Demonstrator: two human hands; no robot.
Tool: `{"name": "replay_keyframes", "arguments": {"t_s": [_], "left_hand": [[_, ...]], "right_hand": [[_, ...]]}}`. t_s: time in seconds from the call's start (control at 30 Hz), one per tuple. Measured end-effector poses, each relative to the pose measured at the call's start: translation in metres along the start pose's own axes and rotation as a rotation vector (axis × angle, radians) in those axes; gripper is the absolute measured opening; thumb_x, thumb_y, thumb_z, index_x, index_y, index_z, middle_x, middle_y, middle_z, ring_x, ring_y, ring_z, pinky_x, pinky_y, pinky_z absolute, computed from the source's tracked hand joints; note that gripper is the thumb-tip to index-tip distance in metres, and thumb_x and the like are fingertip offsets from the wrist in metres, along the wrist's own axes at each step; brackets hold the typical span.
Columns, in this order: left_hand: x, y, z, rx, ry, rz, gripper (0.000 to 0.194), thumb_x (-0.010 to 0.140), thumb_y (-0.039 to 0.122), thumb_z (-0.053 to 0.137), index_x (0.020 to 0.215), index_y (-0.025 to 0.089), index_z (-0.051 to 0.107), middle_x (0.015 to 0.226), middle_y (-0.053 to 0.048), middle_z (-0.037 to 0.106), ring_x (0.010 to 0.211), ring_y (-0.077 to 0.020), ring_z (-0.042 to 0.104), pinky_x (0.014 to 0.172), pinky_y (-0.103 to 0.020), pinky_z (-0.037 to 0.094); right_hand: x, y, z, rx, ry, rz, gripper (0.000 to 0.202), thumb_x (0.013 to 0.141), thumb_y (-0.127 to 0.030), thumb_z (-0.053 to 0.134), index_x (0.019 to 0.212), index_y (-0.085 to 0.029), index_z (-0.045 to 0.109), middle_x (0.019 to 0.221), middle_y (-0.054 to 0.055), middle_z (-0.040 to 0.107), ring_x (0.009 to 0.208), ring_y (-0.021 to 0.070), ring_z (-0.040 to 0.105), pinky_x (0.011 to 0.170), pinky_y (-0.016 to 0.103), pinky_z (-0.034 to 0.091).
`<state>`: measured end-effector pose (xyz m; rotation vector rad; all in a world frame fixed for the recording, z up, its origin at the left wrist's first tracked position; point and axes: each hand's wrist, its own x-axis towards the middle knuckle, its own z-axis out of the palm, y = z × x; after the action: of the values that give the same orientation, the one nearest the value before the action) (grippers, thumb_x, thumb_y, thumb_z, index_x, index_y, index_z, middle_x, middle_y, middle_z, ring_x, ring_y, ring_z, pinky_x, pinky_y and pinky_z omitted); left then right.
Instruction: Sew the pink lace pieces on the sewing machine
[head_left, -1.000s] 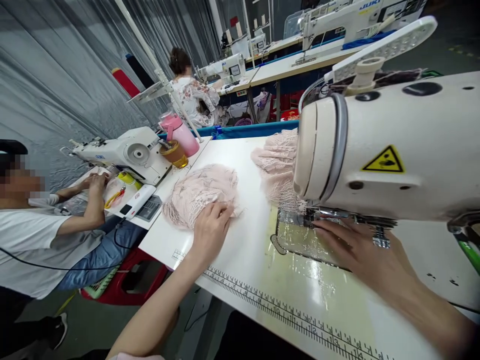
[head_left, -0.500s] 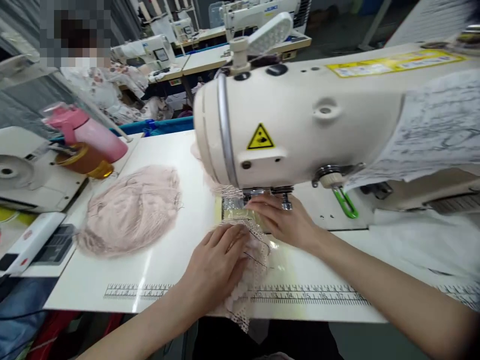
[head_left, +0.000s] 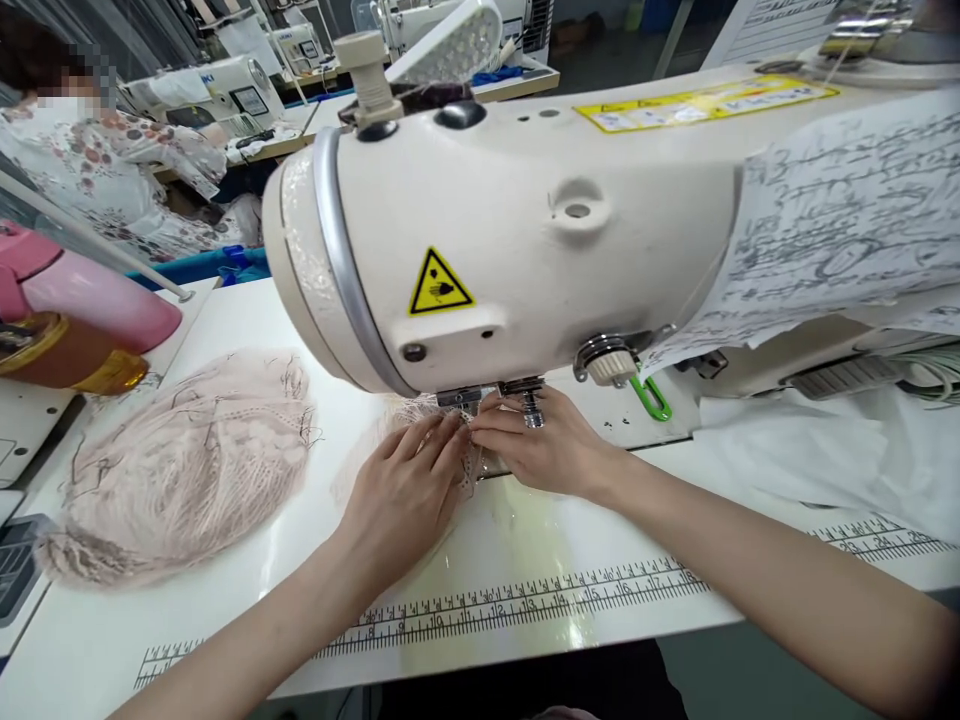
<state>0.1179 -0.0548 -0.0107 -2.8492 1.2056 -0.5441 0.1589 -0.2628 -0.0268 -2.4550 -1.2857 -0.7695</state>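
Note:
A sewing machine (head_left: 517, 230) fills the upper middle of the view, its head over the white table. Under its presser foot (head_left: 459, 398) lies a piece of pale pink lace fabric (head_left: 471, 470), mostly covered by my hands. My left hand (head_left: 409, 480) presses on the lace just left of the foot, its fingers bent together and closed on it. My right hand (head_left: 547, 440) is close to the foot on the other side, fingertips pinching the lace edge beside my left fingers. A larger pink lace bundle (head_left: 195, 470) with dark loose threads rests to the left.
A printed ruler (head_left: 480, 612) runs along the table's front. At left stand a pink bottle (head_left: 97, 290) and an amber cup (head_left: 75, 355). White cloth (head_left: 810, 450) lies at right; a green clip (head_left: 651, 398) hangs under the arm. Another person (head_left: 112, 180) sits at the back left.
My left hand has moved forward, up to the presser foot. The lace that hung over the front edge has been drawn in toward the machine. The whole view has shifted closer.

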Motion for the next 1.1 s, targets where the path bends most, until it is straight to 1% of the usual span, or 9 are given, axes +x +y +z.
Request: {"name": "replay_keyframes", "arguments": {"t_s": [0.1,0.17,0.3,0.43,0.53,0.63,0.8,0.97,1.1], "left_hand": [[0.003,-0.007,0.006,-0.035,-0.007,-0.029,0.039,0.096,0.019,0.036,0.127,0.01,0.058,0.129,-0.011,0.061,0.123,-0.0285,0.054,0.1,-0.046,0.047],[0.004,-0.01,0.009,-0.038,-0.007,-0.05,0.04,0.096,0.019,0.036,0.128,0.011,0.057,0.13,-0.011,0.061,0.124,-0.0276,0.054,0.102,-0.046,0.045],[0.004,-0.014,0.013,-0.02,-0.021,-0.051,0.04,0.096,0.019,0.035,0.127,0.008,0.057,0.131,-0.011,0.06,0.121,-0.027,0.056,0.101,-0.044,0.045],[0.004,-0.017,0.013,-0.022,-0.043,-0.056,0.04,0.095,0.019,0.035,0.129,0.01,0.056,0.132,-0.01,0.059,0.118,-0.0253,0.058,0.102,-0.043,0.043],[0.004,-0.019,0.013,-0.022,-0.034,-0.059,0.04,0.095,0.019,0.035,0.128,0.012,0.056,0.131,-0.009,0.06,0.116,-0.0253,0.06,0.102,-0.044,0.043],[0.004,-0.019,0.014,-0.034,-0.021,-0.057,0.04,0.094,0.018,0.036,0.128,0.01,0.057,0.13,-0.01,0.061,0.114,-0.0267,0.06,0.101,-0.046,0.043],[0.003,-0.016,0.016,-0.043,-0.007,-0.076,0.041,0.094,0.018,0.036,0.13,0.012,0.056,0.13,-0.011,0.061,0.116,-0.0275,0.059,0.101,-0.047,0.043],[0.003,-0.016,0.016,-0.04,-0.011,-0.076,0.042,0.093,0.018,0.037,0.13,0.011,0.055,0.131,-0.011,0.06,0.119,-0.0275,0.058,0.103,-0.047,0.042],[0.003,-0.018,0.015,-0.033,-0.021,-0.073,0.042,0.093,0.018,0.036,0.13,0.012,0.055,0.132,-0.01,0.059,0.119,-0.027,0.057,0.103,-0.047,0.041]], "right_hand": [[0.001,0.001,0.001,0.05,-0.06,0.054,0.032,0.084,-0.004,0.046,0.086,-0.026,0.07,0.095,-0.003,0.074,0.085,0.017,0.067,0.08,0.034,0.053],[0.0,0.002,0.004,0.066,-0.021,0.069,0.028,0.084,-0.006,0.048,0.088,-0.022,0.07,0.095,-0.002,0.074,0.084,0.0173,0.069,0.076,0.034,0.054],[0.001,0.002,0.006,0.067,0.086,0.065,0.021,0.084,-0.008,0.051,0.084,-0.019,0.069,0.09,-0.002,0.075,0.077,0.0155,0.069,0.072,0.03,0.055],[0.001,0.002,0.005,0.078,0.087,0.063,0.02,0.086,-0.01,0.052,0.088,-0.02,0.069,0.094,-0.001,0.075,0.076,0.0132,0.069,0.073,0.028,0.055],[0.001,0.002,0.007,0.083,0.124,0.053,0.019,0.087,-0.011,0.053,0.089,-0.019,0.069,0.098,0.0,0.075,0.076,0.013,0.069,0.073,0.028,0.056],[0.002,0.002,0.008,0.081,0.163,0.047,0.018,0.086,-0.01,0.054,0.09,-0.018,0.07,0.098,0.0,0.075,0.076,0.0136,0.07,0.072,0.028,0.056],[0.003,0.002,0.007,0.071,0.103,0.056,0.019,0.086,-0.01,0.053,0.088,-0.019,0.07,0.092,0.0,0.075,0.075,0.0148,0.069,0.07,0.029,0.055],[0.003,0.002,0.006,0.063,0.09,0.053,0.018,0.085,-0.01,0.055,0.089,-0.019,0.07,0.096,0.001,0.075,0.078,0.016,0.07,0.071,0.031,0.053],[0.002,0.001,0.009,0.059,0.078,0.079,0.018,0.086,-0.011,0.054,0.089,-0.02,0.07,0.093,0.0,0.075,0.08,0.0159,0.069,0.073,0.031,0.053]]}}
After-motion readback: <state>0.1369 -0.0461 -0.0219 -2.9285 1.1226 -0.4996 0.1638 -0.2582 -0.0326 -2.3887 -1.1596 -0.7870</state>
